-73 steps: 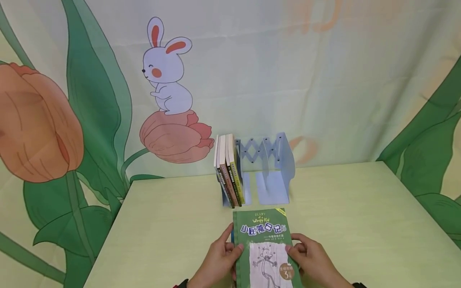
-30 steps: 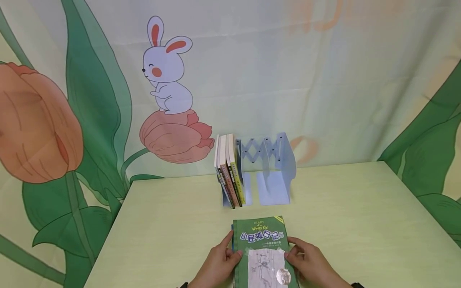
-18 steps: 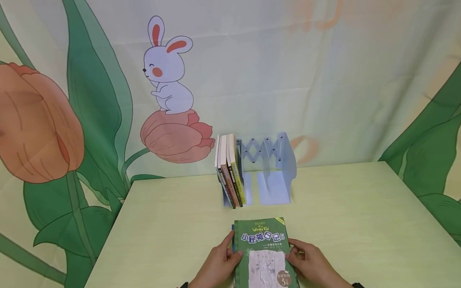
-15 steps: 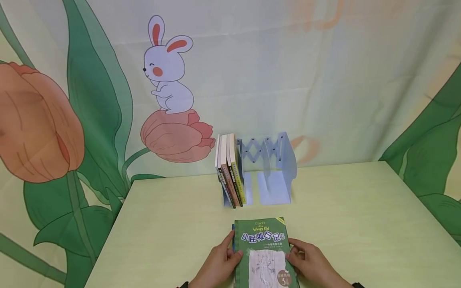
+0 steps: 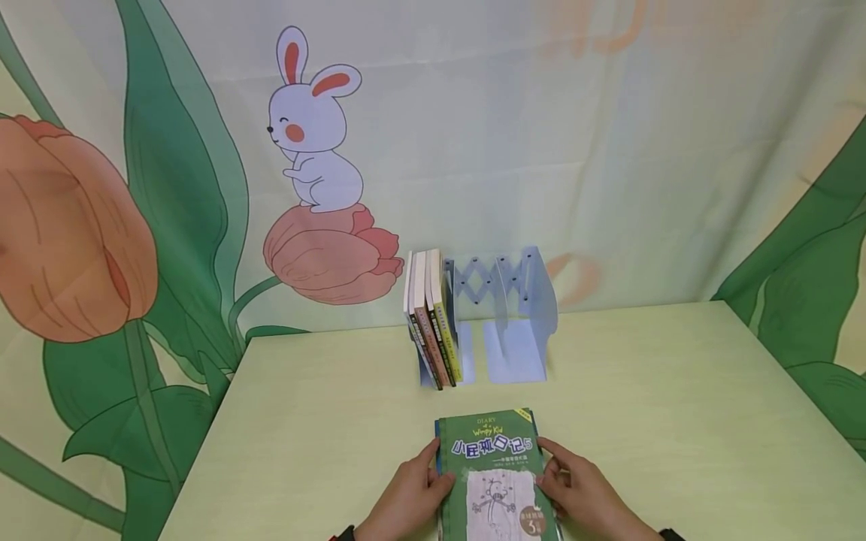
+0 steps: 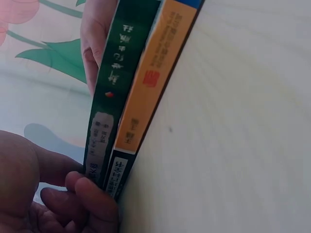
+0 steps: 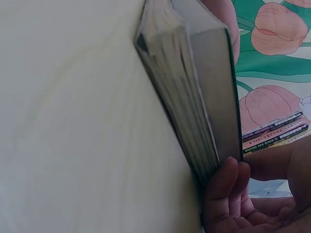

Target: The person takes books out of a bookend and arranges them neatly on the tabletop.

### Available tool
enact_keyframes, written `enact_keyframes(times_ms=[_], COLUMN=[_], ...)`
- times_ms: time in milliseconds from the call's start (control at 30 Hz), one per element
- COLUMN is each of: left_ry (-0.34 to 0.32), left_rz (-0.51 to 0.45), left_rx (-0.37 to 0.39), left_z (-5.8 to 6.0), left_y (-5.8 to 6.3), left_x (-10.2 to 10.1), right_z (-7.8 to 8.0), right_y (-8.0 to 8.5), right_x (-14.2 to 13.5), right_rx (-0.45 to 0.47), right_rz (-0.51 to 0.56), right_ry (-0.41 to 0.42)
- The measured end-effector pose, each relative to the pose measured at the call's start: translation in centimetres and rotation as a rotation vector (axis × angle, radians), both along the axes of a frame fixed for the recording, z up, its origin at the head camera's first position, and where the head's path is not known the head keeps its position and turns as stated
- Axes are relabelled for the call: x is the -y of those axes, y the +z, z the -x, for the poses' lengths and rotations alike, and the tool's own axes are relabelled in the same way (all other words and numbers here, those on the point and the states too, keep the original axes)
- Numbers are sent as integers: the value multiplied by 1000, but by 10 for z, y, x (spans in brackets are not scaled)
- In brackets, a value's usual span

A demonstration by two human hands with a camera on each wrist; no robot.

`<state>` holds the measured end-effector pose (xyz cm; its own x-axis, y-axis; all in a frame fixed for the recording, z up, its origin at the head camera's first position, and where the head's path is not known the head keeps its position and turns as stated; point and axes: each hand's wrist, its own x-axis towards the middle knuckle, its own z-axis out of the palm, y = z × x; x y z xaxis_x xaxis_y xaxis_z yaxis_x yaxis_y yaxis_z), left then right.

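Note:
A green-covered book (image 5: 483, 492) with a cartoon drawing lies flat on top of a second book at the front of the table. The lower one's orange, dark-ended spine (image 6: 146, 77) shows in the left wrist view. My left hand (image 5: 413, 488) grips the pair along the spine side, thumb at the cover's edge and fingers against the spines. From the page-edge side my right hand (image 5: 585, 485) holds them in the same manner, its fingertips at the page blocks (image 7: 184, 92) in the right wrist view. The near end of the books falls outside the head view.
Behind the books stands a pale blue expandable book rack (image 5: 517, 353). Several upright books (image 5: 433, 323) lean together in its left section. The light green table (image 5: 325, 421) ends at a printed curtain (image 5: 460, 150) with a rabbit and tulips.
Since the oldest frame the two books and both hands have shifted slightly toward me, away from the rack. Over the last half second they have hardly moved, the right index finger sliding a little farther up.

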<state>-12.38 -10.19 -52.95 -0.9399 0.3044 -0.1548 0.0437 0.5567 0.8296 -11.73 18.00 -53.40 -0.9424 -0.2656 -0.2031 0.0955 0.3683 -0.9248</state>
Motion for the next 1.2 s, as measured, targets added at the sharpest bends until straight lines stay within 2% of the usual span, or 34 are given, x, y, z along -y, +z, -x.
enact_keyframes(times_ms=[133,533,833,1200], left_ry=[6,6,27,42], left_rz=[-1,-9,-56,-60], left_rx=[-2,57,94,132], left_z=[-1,0,2,1], left_y=[0,0,-2,2], left_x=[0,1,4,4], right_z=[0,0,0,0], right_y=[0,-2,0,1], right_x=[0,2,1,1], right_rx=[-12,6,-7,-10], right_rz=[-12,-38,-37,-76], right_ry=[-2,-12,10,-4])
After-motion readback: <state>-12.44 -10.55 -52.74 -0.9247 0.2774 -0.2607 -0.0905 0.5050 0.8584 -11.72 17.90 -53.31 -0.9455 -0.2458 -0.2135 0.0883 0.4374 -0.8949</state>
